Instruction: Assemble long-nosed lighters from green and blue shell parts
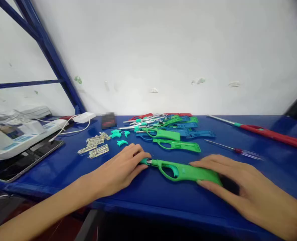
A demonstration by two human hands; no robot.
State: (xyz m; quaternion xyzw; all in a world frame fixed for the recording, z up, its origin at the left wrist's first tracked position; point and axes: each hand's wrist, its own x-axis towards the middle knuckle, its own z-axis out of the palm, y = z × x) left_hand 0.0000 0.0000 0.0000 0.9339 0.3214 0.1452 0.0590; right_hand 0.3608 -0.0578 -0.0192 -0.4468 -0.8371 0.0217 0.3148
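A green gas lighter (193,173) with a teal trigger lies across the blue table in front of me. My left hand (124,167) pinches the teal collar (145,161) at its nozzle end, and the rest of the metal tube is hidden by that hand. On the handle's other end, my right hand (229,184) is closed with thumb and fingers on either side. Just behind the lighter lies a green half shell (178,145), near a pile of green, blue and red lighter parts (161,124).
Clear plastic inserts (98,150) and teal triggers (116,134) lie left of the pile. A screwdriver (239,151) and a red lighter (274,134) lie at right. A phone (30,160), power strip (10,139) and white cable (75,131) occupy the left edge.
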